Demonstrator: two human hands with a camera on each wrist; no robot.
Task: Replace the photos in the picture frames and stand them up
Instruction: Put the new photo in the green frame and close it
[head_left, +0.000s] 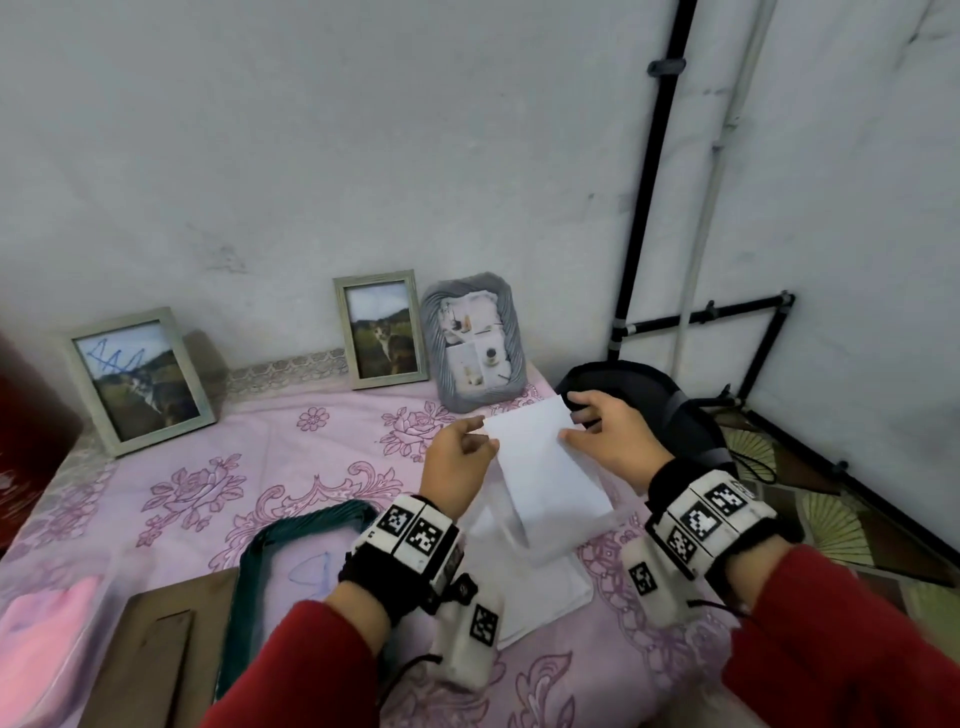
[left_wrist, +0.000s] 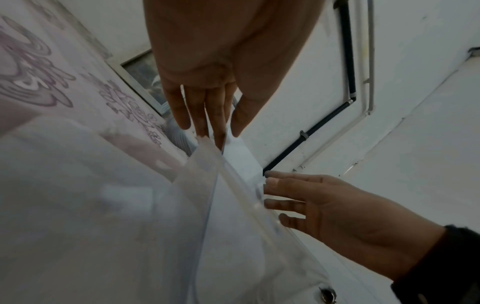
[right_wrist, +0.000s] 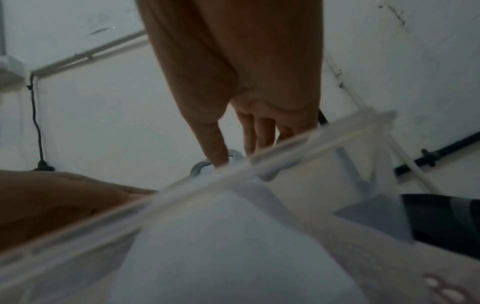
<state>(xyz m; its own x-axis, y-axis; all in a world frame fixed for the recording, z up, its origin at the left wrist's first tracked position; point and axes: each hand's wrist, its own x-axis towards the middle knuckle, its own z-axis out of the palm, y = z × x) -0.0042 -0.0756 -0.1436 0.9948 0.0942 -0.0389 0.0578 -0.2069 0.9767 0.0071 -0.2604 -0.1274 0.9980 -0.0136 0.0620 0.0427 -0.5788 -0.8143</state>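
Both hands hold a white photo sheet (head_left: 545, 457), blank side toward me, half out of a clear plastic bag (head_left: 506, 525) above the table. My left hand (head_left: 480, 434) pinches the sheet's upper left corner. My right hand (head_left: 571, 421) pinches its upper right edge, thumb in front. In the left wrist view the left hand (left_wrist: 223, 131) closes on the sheet (left_wrist: 241, 158) at the bag's (left_wrist: 233, 205) mouth. A dark green frame (head_left: 291, 540) lies flat at the front left. Two cat-photo frames (head_left: 135, 374) (head_left: 384, 332) and a grey ribbed frame (head_left: 472, 343) stand by the wall.
A stack of white sheets (head_left: 550, 592) lies under the bag on the pink flowered cloth (head_left: 234, 467). A brown backing board (head_left: 150, 649) and a pink cloth (head_left: 41, 623) lie at the front left. A black object (head_left: 654, 410) sits off the table's right edge.
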